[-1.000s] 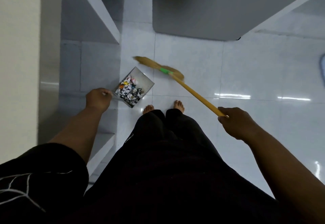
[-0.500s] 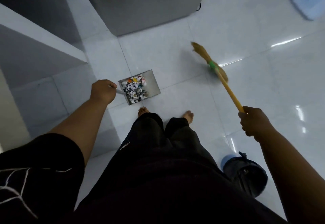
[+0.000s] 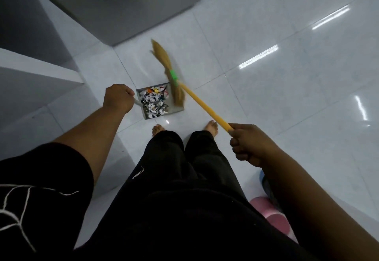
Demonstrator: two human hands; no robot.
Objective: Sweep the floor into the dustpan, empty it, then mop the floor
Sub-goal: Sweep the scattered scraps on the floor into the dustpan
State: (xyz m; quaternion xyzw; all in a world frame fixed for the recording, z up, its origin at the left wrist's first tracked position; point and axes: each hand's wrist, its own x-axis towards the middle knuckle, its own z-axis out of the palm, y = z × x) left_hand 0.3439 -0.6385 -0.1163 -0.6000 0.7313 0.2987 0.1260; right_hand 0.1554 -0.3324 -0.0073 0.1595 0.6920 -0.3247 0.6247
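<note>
White tiled floor [image 3: 287, 100], glossy, fills the view. Grey cabinet [image 3: 123, 4] at top; white shelf unit [image 3: 37, 72] on the left. Person stands barefoot in black trousers.
Broom [image 3: 196, 99]: yellow handle runs diagonally from lower right, straw head blurred, its lower bristles overlapping the right edge of the dustpan [image 3: 172, 111].
Dustpan: grey, square, just ahead of the left foot; possibly lifted off the floor, cannot confirm.
Right hand [image 3: 248, 143]: fist closed round the broom handle's end.
Left hand [image 3: 118, 98]: fingers curled round the dustpan's handle.
Paper scraps [image 3: 153, 102]: piled inside the dustpan, left side.
</note>
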